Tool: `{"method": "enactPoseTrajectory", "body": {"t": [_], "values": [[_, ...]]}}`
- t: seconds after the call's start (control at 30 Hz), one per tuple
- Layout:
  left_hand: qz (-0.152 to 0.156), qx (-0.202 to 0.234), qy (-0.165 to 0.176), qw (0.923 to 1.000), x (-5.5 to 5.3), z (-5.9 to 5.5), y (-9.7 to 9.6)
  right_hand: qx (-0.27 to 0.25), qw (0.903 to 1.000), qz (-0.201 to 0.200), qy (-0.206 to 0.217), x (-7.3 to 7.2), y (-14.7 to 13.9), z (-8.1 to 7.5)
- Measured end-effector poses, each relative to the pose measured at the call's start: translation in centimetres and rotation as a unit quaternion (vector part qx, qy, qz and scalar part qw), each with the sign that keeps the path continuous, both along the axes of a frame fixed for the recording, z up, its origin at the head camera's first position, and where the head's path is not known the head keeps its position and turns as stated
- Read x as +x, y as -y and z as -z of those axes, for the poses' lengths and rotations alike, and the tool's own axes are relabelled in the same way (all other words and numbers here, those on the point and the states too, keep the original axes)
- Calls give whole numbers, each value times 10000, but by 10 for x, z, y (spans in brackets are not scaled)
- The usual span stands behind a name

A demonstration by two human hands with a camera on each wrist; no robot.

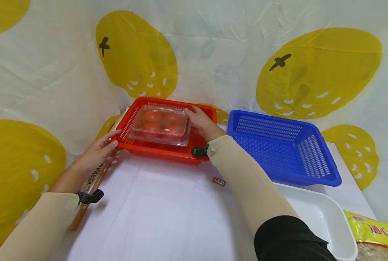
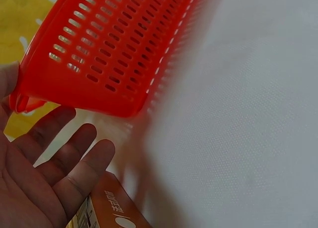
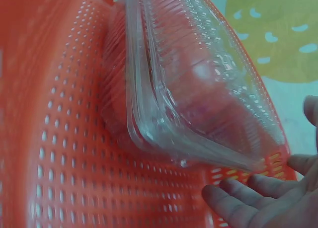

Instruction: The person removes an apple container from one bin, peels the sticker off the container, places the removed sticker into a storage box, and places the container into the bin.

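A red plastic basket [image 1: 168,154] stands at the back left of the white-covered table. Inside it, a clear plastic container [image 1: 138,136] of tomatoes [image 1: 152,127] sits tilted, its lid on. My left hand [image 1: 96,152] pinches the basket's left corner rim between thumb and forefinger, and its other fingers stretch loosely below the rim in the left wrist view. At the container's right end is my right hand [image 1: 200,121]. In the right wrist view its fingers [image 3: 238,203] are extended over the basket, with no grip on the container visible.
Under the left forearm lies a brown pasta box [image 1: 94,179]. A blue basket [image 1: 262,148] stands to the right, with a white tray [image 1: 331,214] in front of it. A yellow bag [image 1: 373,232] is at the right edge. One small red label [image 1: 218,181] lies mid-table.
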State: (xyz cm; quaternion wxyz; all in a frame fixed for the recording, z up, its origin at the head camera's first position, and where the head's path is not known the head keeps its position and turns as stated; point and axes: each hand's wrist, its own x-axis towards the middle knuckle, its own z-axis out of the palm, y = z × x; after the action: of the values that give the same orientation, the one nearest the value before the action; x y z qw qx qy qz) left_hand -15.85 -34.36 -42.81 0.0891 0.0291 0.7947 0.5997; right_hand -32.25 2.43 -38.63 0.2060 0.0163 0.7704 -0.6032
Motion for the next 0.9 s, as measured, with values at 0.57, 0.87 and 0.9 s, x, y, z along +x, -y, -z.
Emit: {"method": "enactPoseTrajectory", "body": {"t": [0.57,0.87,0.9], "values": [[-597,-2912,-2013,9334,-4,-22,-23,1120,9861,-891,-849,49,-33,-46],[258,-3580,-2805,8902,1,-37,-67,2285,9254,-2023,-2246,100,-58,-45],[367,-3614,-2821,8880,2,-39,-72,2398,9182,-2105,-2348,105,-61,-44]]}}
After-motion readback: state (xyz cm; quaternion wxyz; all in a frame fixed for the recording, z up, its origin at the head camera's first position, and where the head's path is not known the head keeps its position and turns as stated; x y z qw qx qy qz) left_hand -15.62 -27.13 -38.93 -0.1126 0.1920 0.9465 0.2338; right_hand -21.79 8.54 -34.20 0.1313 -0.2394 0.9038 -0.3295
